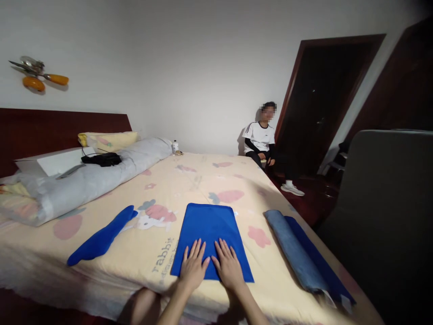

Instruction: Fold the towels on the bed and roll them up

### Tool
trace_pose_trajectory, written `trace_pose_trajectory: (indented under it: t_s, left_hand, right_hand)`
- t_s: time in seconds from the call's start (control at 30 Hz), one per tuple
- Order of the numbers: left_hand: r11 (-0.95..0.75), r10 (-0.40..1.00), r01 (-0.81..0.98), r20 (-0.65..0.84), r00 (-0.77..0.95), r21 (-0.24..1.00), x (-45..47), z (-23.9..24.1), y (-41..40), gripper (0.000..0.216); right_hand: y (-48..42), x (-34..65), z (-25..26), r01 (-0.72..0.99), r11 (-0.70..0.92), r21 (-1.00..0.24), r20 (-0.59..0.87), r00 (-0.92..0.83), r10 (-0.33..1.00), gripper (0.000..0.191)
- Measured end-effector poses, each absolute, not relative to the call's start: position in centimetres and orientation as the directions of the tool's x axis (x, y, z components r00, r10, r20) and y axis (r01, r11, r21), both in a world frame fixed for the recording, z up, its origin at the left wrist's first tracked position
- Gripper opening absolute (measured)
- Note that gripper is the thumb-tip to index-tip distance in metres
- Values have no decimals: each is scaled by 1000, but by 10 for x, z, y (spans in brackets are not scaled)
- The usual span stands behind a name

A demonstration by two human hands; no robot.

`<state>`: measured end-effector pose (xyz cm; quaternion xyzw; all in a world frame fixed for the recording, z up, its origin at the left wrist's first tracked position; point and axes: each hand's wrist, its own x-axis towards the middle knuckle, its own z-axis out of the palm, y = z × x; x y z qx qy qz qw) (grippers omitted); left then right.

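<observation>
A blue cloth [211,223], folded into a flat rectangle, lies on the bed in front of me. My left hand [194,266] rests flat on its near left part, fingers spread. On the near right part lies my right hand [228,266], palm down with the fingers apart. Off to the left is a crumpled strip of blue cloth [104,237]. To the right, a rolled grey-blue cloth [296,253] sits alongside a darker blue folded cloth [320,257].
The bed [149,262] has a cream sheet with rabbit and carrot prints. A long grey wrapped bundle [101,180] lies near the headboard [61,124], with a black item [101,159] on top. A person [260,137] sits beyond the far right corner. A dark panel [382,216] stands at right.
</observation>
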<state>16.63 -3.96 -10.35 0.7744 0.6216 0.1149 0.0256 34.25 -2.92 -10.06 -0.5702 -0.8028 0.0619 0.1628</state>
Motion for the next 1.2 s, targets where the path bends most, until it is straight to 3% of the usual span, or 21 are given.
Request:
trace_pose_trajectory:
  t_s: [0.17,0.33,0.5,0.6,0.77,1.03,1.2]
  left_hand:
    - [-78,995,990,78,69,119,102,-100,-56,62]
    - [-52,995,997,85,47,60,88,-96,-62,57]
    - [-221,943,968,279,181,118,137,-86,-32,60]
    - [-332,924,931,253,288,151,173,-81,2,64]
    - [-277,957,946,140,256,167,173,-85,41,54]
    - [-147,980,979,156,124,143,115,-88,46,53]
    - [-238,961,955,185,205,179,150,-83,72,56]
  right_hand:
    - [-37,399,-119,930,225,-289,220,-165,962,68]
    - [-38,402,-120,944,177,-278,197,-124,972,72]
    - [-16,350,-92,887,366,-281,223,-311,924,56]
    - [8,322,-79,853,437,-285,197,-394,898,54]
    - [40,337,-85,897,343,-279,138,-316,939,54]
    - [55,389,-99,960,115,-256,134,-83,988,66]
    - [79,340,-92,893,366,-261,170,-331,928,54]
